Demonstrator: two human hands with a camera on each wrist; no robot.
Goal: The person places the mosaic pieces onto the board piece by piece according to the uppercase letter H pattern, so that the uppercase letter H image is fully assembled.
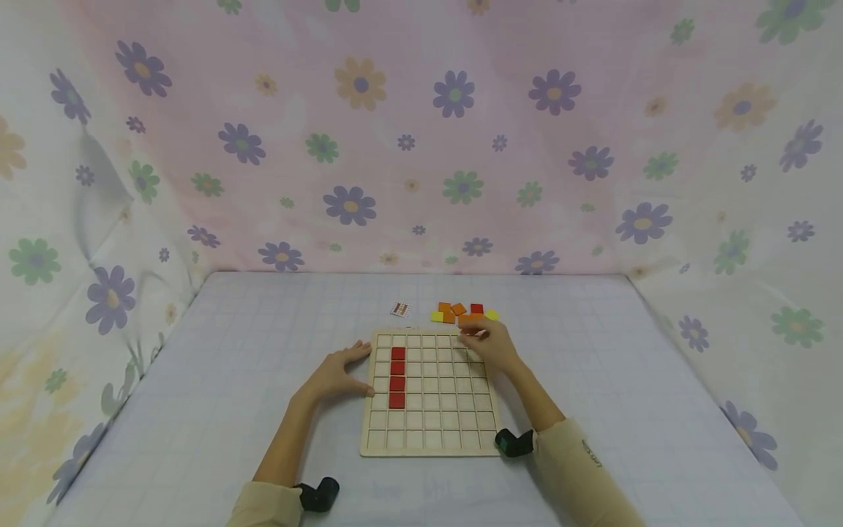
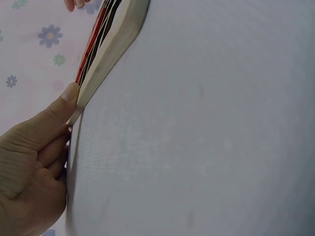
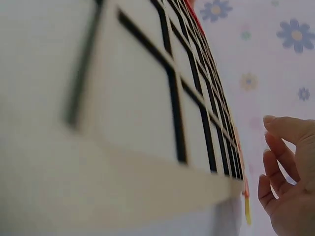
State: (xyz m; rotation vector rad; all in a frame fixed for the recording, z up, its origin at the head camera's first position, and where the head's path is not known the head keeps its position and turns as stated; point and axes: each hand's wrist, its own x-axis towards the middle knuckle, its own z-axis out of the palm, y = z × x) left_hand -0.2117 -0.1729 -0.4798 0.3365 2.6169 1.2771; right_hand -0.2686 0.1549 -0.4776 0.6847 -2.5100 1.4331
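Observation:
A square wooden grid board (image 1: pixel 431 443) lies on the table, with a column of several red square tiles (image 1: pixel 397 368) set in its second column from the left. My left hand (image 1: pixel 334 375) rests at the board's left edge, thumb and fingers spread; in the left wrist view the left thumb (image 2: pixel 70 93) touches the rim. Over the board's far right corner is my right hand (image 1: pixel 490 345), its fingertips close to an orange tile (image 1: pixel 470 319). The right wrist view shows the right hand (image 3: pixel 290 172) with loosely bent fingers and nothing between them.
Behind the board lie loose tiles: orange tiles (image 1: pixel 458 309), a red tile (image 1: pixel 477 308) and yellow tiles (image 1: pixel 437 317). A small patterned card (image 1: pixel 400 309) sits to their left. Flowered cloth (image 1: pixel 421 176) hangs behind and beside the white-covered table (image 1: pixel 217 410).

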